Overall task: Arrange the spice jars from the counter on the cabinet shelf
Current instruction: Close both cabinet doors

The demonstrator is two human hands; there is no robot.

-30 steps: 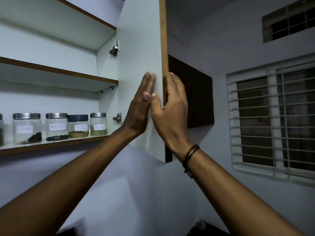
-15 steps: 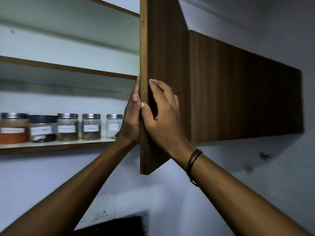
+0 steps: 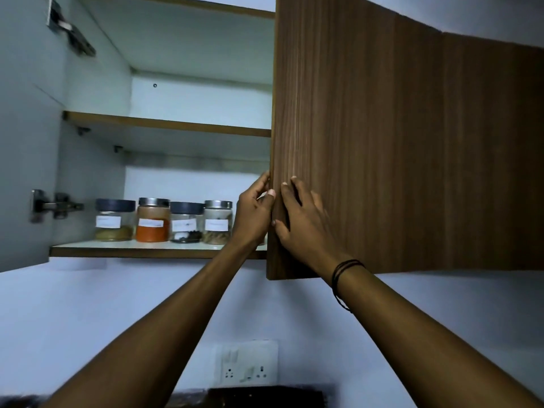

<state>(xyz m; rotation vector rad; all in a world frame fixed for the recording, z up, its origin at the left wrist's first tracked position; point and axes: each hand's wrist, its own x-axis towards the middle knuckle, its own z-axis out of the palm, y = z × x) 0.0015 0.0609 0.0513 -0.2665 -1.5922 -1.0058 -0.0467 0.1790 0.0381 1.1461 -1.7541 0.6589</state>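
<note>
Both our hands meet at the free edge of the wood-grain cabinet door (image 3: 353, 142), seen from below. Our left hand (image 3: 253, 213) curls round that edge from the inner side, its fingers (image 3: 263, 179) bent and held close together, thumb tip on the edge. Our right hand (image 3: 303, 222) lies flat on the door's brown outer face, fingers (image 3: 294, 187) slightly spread and pressing against the wood; a dark cord bracelet (image 3: 341, 272) circles the wrist. Four labelled spice jars (image 3: 164, 220) stand upright in a row on the lowest cabinet shelf (image 3: 132, 248), just left of our left hand: two with dark lids, two with metal lids, one holding orange-red powder. The shelf above (image 3: 164, 125) shows nothing on it from this angle. The opposite door (image 3: 26, 142) hangs open at left. A wall socket (image 3: 247, 363) sits below.
</note>
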